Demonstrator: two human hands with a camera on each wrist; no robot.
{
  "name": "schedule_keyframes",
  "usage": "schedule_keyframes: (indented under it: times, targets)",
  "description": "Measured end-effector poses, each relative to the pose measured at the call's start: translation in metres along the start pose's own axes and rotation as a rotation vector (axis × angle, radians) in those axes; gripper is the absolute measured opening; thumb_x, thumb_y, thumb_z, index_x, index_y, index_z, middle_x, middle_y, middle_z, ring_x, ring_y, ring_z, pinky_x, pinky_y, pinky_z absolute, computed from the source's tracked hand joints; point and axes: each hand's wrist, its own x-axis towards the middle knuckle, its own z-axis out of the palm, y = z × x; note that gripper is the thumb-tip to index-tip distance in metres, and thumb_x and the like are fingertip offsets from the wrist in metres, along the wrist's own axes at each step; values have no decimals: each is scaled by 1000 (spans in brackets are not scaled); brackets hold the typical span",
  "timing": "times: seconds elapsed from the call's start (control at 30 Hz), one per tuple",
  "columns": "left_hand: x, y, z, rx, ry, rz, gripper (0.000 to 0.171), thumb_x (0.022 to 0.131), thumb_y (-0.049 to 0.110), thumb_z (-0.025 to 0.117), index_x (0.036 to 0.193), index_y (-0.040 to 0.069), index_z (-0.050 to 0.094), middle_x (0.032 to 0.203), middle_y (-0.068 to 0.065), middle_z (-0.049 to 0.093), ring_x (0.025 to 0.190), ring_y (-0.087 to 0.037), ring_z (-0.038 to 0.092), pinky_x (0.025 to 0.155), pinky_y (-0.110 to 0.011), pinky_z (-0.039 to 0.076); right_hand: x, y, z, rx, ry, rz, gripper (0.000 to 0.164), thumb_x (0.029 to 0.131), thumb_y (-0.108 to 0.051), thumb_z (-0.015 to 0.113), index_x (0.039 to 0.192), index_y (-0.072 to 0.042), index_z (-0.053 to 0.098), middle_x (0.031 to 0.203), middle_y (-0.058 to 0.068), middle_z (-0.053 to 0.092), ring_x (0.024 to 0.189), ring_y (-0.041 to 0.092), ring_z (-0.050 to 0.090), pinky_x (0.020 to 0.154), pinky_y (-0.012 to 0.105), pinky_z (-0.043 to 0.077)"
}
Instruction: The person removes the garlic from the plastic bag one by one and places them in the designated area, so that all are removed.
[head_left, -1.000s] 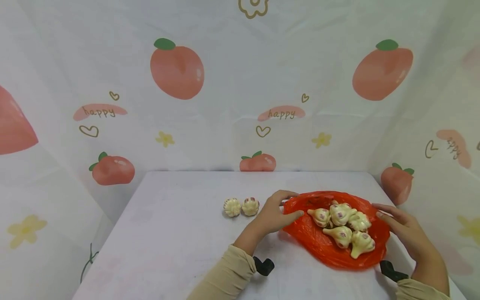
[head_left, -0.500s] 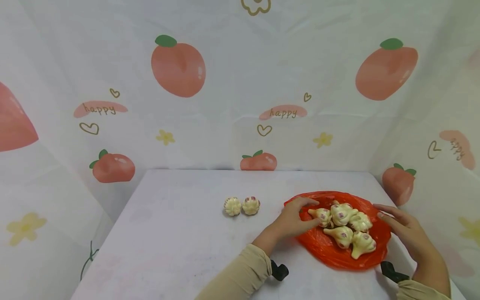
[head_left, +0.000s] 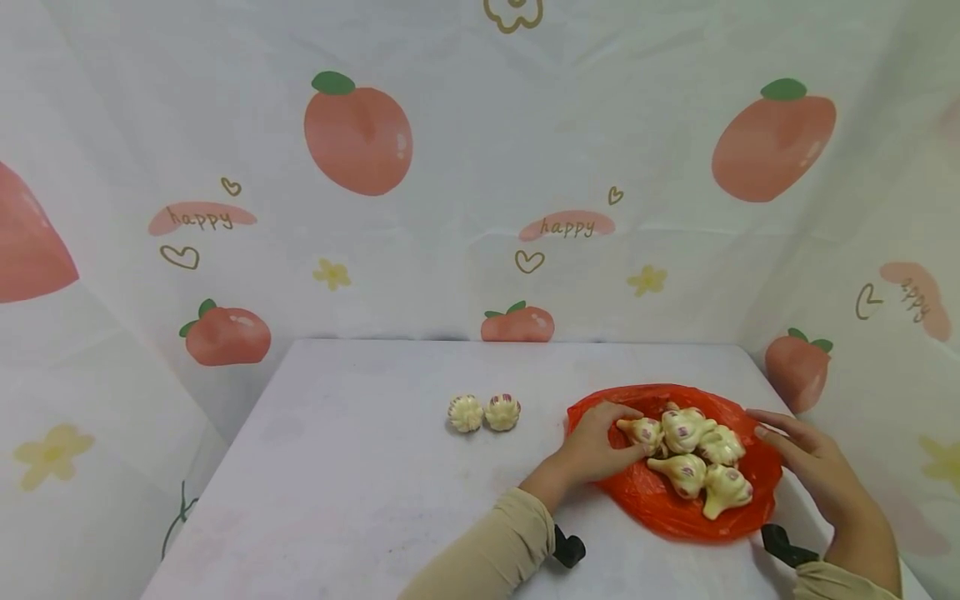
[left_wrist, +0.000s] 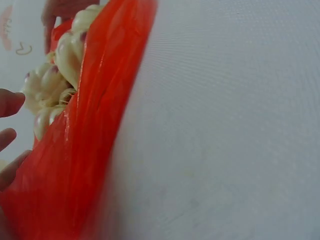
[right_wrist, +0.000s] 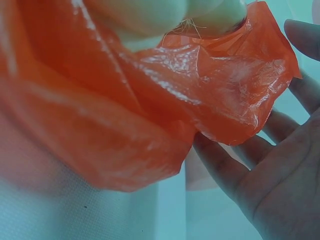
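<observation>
Bulb [head_left: 641,432] sat at ten o'clock in the bag [head_left: 647,507], left hand [head_left: 596,446] spread around it, ungripping; right hand [head_left: 813,467], loose and empty, touched the bag's two o'clock. Reaching seemed the step; lifting needed a pinch.

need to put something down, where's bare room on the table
The widest bare patch of the table lies between its left edge and the two loose garlic bulbs; a strip behind them, up to the back edge, is bare too. The right side is crowded: red bag of garlic, left hand over its left part, right hand at its right.
</observation>
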Motion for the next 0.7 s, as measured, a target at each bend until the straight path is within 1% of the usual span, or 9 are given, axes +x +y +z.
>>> schedule_keyframes:
  times: [0.2, 0.33, 0.4, 0.53, 0.7]
  targets:
    - [0, -1, 4, 38, -45, -42, 49, 97, 34, 77, 142, 19, 66, 141, 6, 64, 134, -6, 55, 114, -24, 47, 0, 0, 0, -9, -5, 23, 54, 112, -40, 52, 155, -7, 52, 112, -46, 43, 101, -22, 44, 76, 16, 55]
    - [-1, -1, 5, 28, -70, -58, 50, 98, 34, 76, 144, 20, 64, 142, 7, 63, 134, -6, 55, 112, -24, 48, 0, 1, 0, -13, -4, 13, 54, 112, -40, 52, 155, -6, 52, 113, -46, 43, 102, -23, 44, 76, 13, 52]
    - [0, -1, 6, 20, -71, -56, 50, 97, 32, 77, 144, 20, 64, 141, 7, 63, 132, -5, 55, 111, -23, 49, 0, 1, 1, -11, -1, 9, 54, 112, -39, 52, 155, -7, 52, 112, -47, 43, 102, -23, 44, 75, 11, 49]
    - [-1, 0, 5, 23, -72, -59, 50, 97, 31, 77, 143, 19, 64, 137, 6, 63, 127, -5, 56, 107, -21, 49, 0, 0, 0, -6, -1, 9, 54, 112, -40, 52, 155, -7, 52, 112, -47, 44, 102, -22, 45, 75, 10, 49]
    - [-2, 2, 4, 66, -83, -76, 49, 96, 34, 77, 141, 18, 65, 129, 5, 61, 120, -4, 55, 100, -17, 49, 0, 0, 0, -12, -1, 11, 54, 112, -40, 52, 155, -7, 52, 112, -47, 43, 102, -23, 44, 75, 11, 51]
